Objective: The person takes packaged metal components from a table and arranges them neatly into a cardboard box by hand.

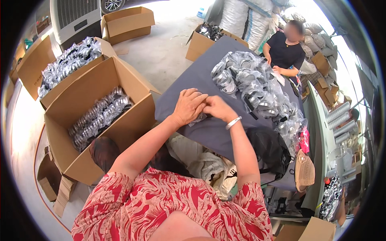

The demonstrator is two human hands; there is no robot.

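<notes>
Clear-bagged part (197, 119) lies mostly hidden beneath our hands near the left corner of the cloth-covered counter (185, 76), only a crumple of film showing below our fingers. Our left hand (189, 105) curls nearly closed over it, while our right hand (217, 108), a pale bracelet (233, 122) at its wrist, meets it at the fingertips; we cannot tell how tightly the right one pinches, or whether it has film or part. We judge the step goes best with the left as steady anchor and the right working lightly at loose film, so the plastic neither tears nor slides. Wrists low over the cloth would guard against a drop past the near edge.

To our left, an open carton (134, 76) with bagged rows inside stands beside that corner, its tall wall a possible snag for an elbow. A second carton (36, 62), piled with similar pieces, stands beyond. A heap of bagged parts (241, 72) spreads along the counter's right side, crowding that arm's reach. A black bag (267, 150) slumps at the near edge, a straw hat (304, 172) by the near right corner. Across from us, a co-worker (286, 54) reaches toward the heap.
</notes>
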